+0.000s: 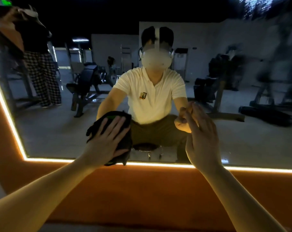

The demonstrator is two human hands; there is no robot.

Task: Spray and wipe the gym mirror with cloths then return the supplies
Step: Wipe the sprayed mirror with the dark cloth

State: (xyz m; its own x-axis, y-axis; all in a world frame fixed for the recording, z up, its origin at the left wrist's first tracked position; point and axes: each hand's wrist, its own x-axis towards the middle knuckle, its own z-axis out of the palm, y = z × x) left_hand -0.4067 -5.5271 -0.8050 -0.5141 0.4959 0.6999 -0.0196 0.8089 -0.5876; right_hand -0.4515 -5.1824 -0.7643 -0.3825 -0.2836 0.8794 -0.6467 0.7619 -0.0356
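The gym mirror [58,131] fills the view, its upper right blurred. Low on the glass, a dark cloth [126,139] is half hidden under the flat, spread left hand [106,141]. The right hand [204,138] touches the glass, straight-fingered and empty.

The one head-worn, wide-angle view faces the mirror [58,131] squarely from close range, tilted slightly down toward its lit lower edge. The glass reflects the wearer [152,97] head-on at the centre.
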